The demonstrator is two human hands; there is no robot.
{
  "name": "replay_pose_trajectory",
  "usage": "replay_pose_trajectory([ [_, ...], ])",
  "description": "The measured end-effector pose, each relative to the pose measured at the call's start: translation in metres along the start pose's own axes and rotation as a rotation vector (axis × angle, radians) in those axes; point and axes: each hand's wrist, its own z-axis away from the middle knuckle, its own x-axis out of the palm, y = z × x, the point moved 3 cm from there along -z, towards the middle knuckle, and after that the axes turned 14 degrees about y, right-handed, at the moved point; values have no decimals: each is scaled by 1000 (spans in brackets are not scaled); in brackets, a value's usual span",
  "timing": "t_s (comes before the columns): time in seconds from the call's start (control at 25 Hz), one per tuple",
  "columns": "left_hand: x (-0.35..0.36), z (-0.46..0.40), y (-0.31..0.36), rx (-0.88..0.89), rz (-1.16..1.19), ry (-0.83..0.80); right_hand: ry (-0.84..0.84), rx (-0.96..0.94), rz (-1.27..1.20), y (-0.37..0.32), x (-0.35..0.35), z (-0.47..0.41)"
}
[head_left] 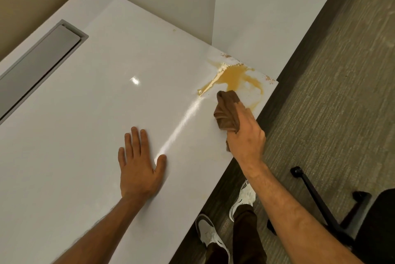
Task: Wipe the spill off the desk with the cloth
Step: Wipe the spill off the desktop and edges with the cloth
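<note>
A yellow-brown spill spreads over the far right corner of the white desk, with thin smears toward the desk's edge. My right hand is shut on a bunched brown cloth, whose far end touches the desk at the near edge of the spill. My left hand lies flat and open on the desk, palm down, well left of the cloth and apart from the spill.
A grey cable hatch is set into the desk at the left. White partition walls meet behind the spill. Right of the desk edge lies carpet with a black office chair base. My feet in white shoes stand below.
</note>
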Motion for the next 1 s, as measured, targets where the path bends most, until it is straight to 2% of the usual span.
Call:
replay_pose_trajectory([
  [0.12, -2, 1, 1, -5, -5, -17, -119, -124, -101, -12, 8, 11],
  [0.2, -4, 1, 1, -6, 4, -9, -149, -75, -244, -17, 4, 14],
  [0.28, -3, 0, 1, 0, 9, -2, 31, 88, -380, -16, 0, -3],
  [0.36, -2, 0, 2, -9, 7, 9, 160, 136, -375, -15, 5, -25],
  [0.4, -2, 0, 1, -12, 6, 10, 130, 115, -303, -17, 13, -34],
  [0.48, -3, 1, 2, -4, 10, 8, 20, -16, 18, -26, 35, -39],
  [0.56, -4, 0, 3, 1, 11, 10, -8, -156, 159, -37, 53, -38],
  [0.76, -2, -1, 2, 4, 4, 11, -50, -258, 40, -62, 85, -67],
  [1.0, -1, -2, 2, -1, -10, 11, -331, -426, -296, -82, 104, -90],
])
